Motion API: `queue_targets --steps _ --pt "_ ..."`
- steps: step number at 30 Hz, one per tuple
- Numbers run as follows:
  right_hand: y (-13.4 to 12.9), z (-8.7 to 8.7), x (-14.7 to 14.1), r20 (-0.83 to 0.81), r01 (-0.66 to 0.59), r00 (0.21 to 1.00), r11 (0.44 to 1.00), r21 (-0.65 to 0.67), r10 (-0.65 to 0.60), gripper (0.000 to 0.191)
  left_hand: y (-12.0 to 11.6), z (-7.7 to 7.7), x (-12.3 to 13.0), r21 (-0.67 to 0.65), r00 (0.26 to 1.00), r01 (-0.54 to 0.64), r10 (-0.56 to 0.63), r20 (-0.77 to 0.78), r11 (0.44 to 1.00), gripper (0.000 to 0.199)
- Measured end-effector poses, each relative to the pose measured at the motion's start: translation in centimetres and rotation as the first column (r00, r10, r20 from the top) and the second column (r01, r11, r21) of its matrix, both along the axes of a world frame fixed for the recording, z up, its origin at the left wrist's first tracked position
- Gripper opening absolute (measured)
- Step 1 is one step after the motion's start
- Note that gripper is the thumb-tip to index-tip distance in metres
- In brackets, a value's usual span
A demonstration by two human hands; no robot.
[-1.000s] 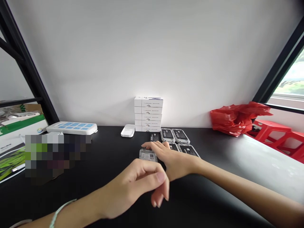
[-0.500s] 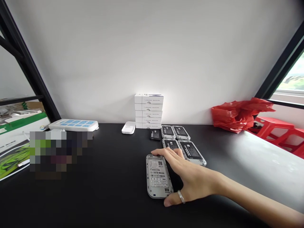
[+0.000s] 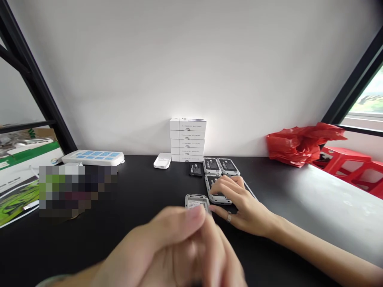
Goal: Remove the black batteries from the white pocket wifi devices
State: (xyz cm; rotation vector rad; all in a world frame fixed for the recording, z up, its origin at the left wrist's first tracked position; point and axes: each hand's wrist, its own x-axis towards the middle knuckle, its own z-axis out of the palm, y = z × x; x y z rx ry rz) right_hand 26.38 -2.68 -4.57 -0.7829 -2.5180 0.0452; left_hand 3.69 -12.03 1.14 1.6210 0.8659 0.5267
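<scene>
My left hand [image 3: 173,251], blurred and close to the camera, has its fingers curled with the thumb against the index finger. Anything inside it is hidden. Behind it, a light grey device shell [image 3: 196,197] with a printed label lies on the black table, mostly covered by this hand. My right hand [image 3: 242,207], a ring on its thumb, is open over the near devices, fingers apart. Its fingertips are over a grey device with a black battery in it [image 3: 220,198]. Two similar devices [image 3: 212,164] lie behind, and another is partly under the hand.
A loose black battery [image 3: 195,170] lies before a stack of white boxes [image 3: 188,140]. Left of the stack is a small pile of white covers [image 3: 162,161]. A white power strip [image 3: 93,157] lies at the left, and a red plastic bag [image 3: 299,143] at the right.
My right hand has left the grey shell and moved up and right to the devices with batteries. My left hand has come into view at the front.
</scene>
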Motion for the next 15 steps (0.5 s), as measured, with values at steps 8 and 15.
queue_targets --steps 8,15 --pt "-0.7 0.2 -0.1 0.093 -0.067 0.993 0.992 -0.108 0.077 0.067 5.7 -4.9 -3.2 0.374 0.899 -0.096 0.241 -0.365 0.923 0.111" --pt "-0.4 0.0 -0.4 0.12 0.05 0.992 0.994 -0.092 -0.039 0.08 7.7 -5.6 -2.9 0.414 0.901 -0.039 0.211 -0.38 0.909 0.11"
